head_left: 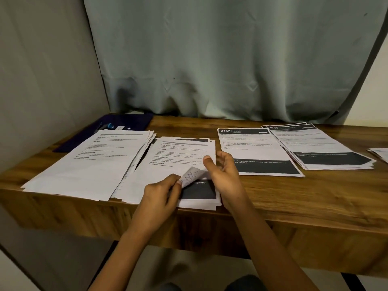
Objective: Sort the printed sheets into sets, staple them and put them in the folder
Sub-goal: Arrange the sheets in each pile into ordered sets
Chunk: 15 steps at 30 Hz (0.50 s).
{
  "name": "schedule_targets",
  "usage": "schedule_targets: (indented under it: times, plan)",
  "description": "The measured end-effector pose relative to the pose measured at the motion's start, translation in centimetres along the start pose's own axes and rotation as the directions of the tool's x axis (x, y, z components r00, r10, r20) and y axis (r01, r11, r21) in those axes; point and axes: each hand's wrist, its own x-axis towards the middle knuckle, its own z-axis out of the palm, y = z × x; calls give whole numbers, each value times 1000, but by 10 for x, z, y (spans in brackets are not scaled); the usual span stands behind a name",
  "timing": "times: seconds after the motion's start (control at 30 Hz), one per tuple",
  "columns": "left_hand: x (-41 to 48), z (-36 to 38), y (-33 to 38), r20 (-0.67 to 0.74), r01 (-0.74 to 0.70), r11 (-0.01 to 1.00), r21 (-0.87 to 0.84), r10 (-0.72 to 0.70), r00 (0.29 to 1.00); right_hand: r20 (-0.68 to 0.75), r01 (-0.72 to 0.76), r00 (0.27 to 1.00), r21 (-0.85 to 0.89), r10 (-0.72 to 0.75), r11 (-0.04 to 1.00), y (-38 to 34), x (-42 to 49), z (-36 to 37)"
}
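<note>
Five stacks of printed sheets lie in a row along the wooden desk.

The leftmost stack is fanned text pages. Its far edge overlaps a dark blue folder, which lies flat and closed at the far left corner of the desk. A small blue-and-white item rests on the folder and is too blurred to identify.

The second stack sits just beside the first, their edges meeting, with its near edge at the front edge of the desk.

The third stack, headed "2437 KITCHEN", lies apart to the right and has a dark band across its near end. The fourth stack is loosely fanned and meets the third at the far right corner. Of the fifth stack, only a corner shows at the right edge of view.

The left hand pinches the near corner of the second stack's top sheet between thumb and fingers. That curled corner is rolled up and back, exposing a dark printed block on the sheet beneath.

The right hand is over the right edge of the same stack. Its thumb is extended and lies on the top sheet just beside the curl, and the other fingers are loosely bent, grasping nothing.

A grey-green curtain hangs behind the desk, touching its far edge.
</note>
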Motion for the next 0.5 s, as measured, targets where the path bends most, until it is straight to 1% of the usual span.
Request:
schedule_targets:
  times: [0.07, 0.1, 0.17, 0.23, 0.3, 0.37, 0.4, 0.43, 0.5]
  plan:
    - [-2, 0, 3, -51, -18, 1000, -24, 17, 999, 15, -79, 997, 116, 78, 990, -2, 2, -1]
    - [-2, 0, 3, -44, -38, 999, -29, 37, 998, 40, -126, 992, 184, 121, 975, -3, 3, -1]
    - [-2, -1, 4, 14, -64, 997, -31, 64, 998, 103, -214, 976, 266, 193, 940, -6, 5, -1]
    - [-2, -2, 4, 83, -78, 997, -25, 80, 993, 141, -243, 967, 249, 213, 938, -8, 8, -2]
    - [-1, -3, 5, 150, -69, 996, -49, 76, 986, 142, -237, 966, 167, 214, 957, -8, 9, -6]
    - [0, -9, 6, 208, -22, 994, -106, 43, 977, 89, -198, 978, 86, 191, 976, -9, 11, -11]
    - [2, -13, 6, 227, 0, 994, -108, 25, 974, 63, -172, 984, 77, 167, 982, -11, 12, -14]
    - [4, -19, 6, 243, 7, 996, -89, 15, 970, 39, -148, 989, 106, 144, 983, -13, 12, -18]
    - [11, -32, 7, 272, -12, 1000, 1, 11, 962, 1, -104, 994, 214, 106, 971, -21, 13, -25]
